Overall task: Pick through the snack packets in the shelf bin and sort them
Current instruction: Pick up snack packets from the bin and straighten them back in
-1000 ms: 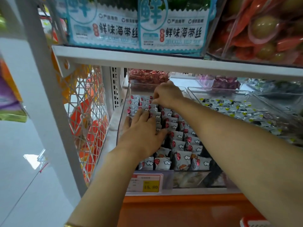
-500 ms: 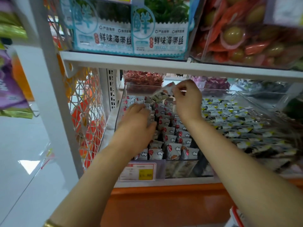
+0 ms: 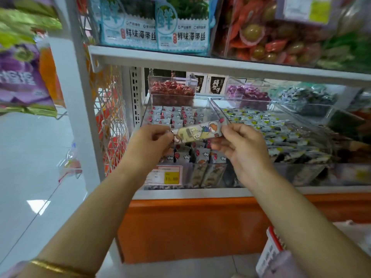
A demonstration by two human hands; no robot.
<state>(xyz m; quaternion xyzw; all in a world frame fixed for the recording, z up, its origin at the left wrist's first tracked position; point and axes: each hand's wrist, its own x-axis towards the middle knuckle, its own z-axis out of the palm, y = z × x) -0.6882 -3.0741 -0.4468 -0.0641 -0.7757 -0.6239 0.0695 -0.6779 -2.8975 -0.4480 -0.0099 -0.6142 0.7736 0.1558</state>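
A clear plastic shelf bin (image 3: 216, 113) holds several small grey snack packets (image 3: 202, 155) with red and white marks, standing in rows. Above the bin's front half I hold one long cartoon-printed snack packet (image 3: 195, 132) level between both hands. My left hand (image 3: 150, 141) pinches its left end with curled fingers. My right hand (image 3: 241, 145) pinches its right end between thumb and forefinger, the other fingers loosely curled below. Both hands hide part of the rows.
A neighbouring clear bin (image 3: 281, 127) of black, white and yellow packets lies to the right. Bins of red sweets (image 3: 172, 91) and purple sweets (image 3: 249, 95) stand behind. A low white shelf board (image 3: 200, 63) runs overhead. A yellow price tag (image 3: 170, 175) hangs at the front edge.
My right hand lifted a long packet out of the back of the bin and drew it forward. My left hand left the rows and took hold of the packet's left end.
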